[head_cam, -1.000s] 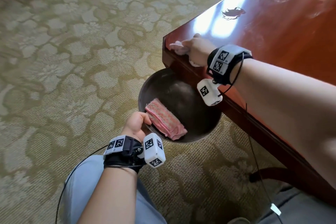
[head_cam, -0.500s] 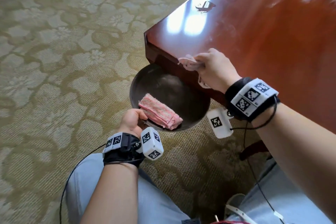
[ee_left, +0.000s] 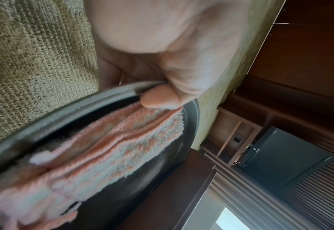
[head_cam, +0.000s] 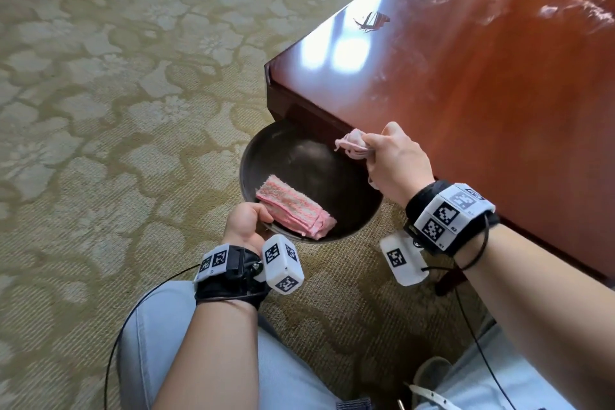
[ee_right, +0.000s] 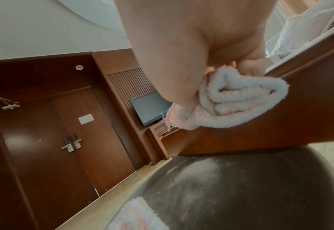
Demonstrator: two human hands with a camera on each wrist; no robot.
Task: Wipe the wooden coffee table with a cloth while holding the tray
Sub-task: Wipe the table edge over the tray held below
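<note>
Two hands, a tray and a cloth by the table

The left hand (head_cam: 248, 225) pinches the rim of the dark round tray (head_cam: 283, 146), thumb on a folded pink towel (head_cam: 294, 210) inside it. The right hand (head_cam: 394, 161) squeezes a bunched cloth (head_cam: 352, 143) above the tray, just beside the shiny table (head_cam: 482, 76) edge

Patterned olive-and-cream carpet (head_cam: 116, 116) covers the floor; dark wooden double door (ee_right: 50, 140) with lever handles (ee_right: 70, 145), slatted wall panel (ee_right: 130, 80), black wall screen (ee_right: 150, 107), white bedding (ee_right: 304, 29).
</note>
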